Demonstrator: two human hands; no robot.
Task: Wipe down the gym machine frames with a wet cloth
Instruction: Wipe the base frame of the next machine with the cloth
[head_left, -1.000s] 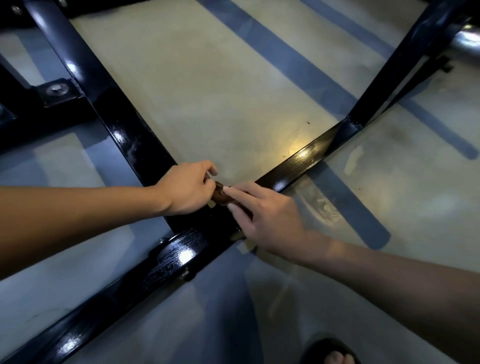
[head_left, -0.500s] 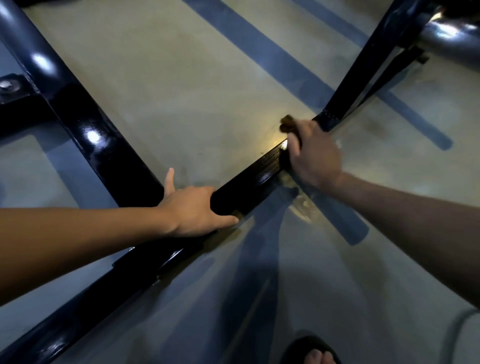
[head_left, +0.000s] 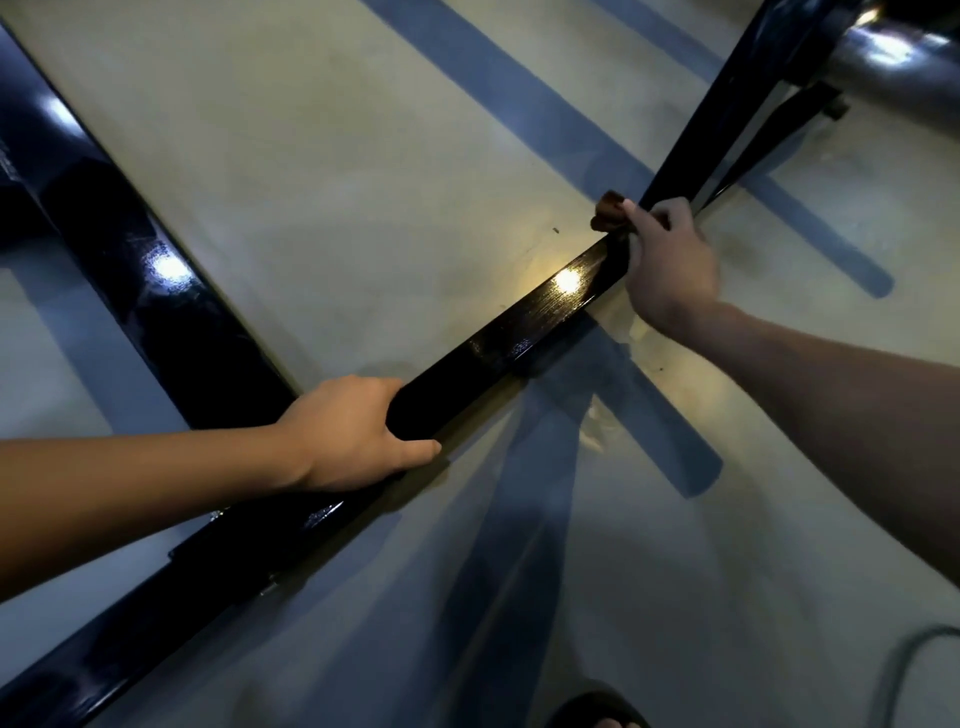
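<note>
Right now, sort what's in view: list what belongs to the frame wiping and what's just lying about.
Part of the job:
- brown cloth, gripped by the right hand
- black frame bar being wiped
- left hand, gripping the same bar
- wider black frame beam

Just there:
- sandalled foot
- grey cable on the floor
- shiny metal tube

Most of the brown cloth (head_left: 609, 210) is hiding under the right hand (head_left: 670, 270), only a bunched corner is poking out at upper right. The left hand (head_left: 353, 431) is covering the spot where the black frame bars (head_left: 519, 327) are meeting, and its fingers are wrapping out of sight. A sandalled foot (head_left: 597, 714) is getting cut off at the bottom edge.
</note>
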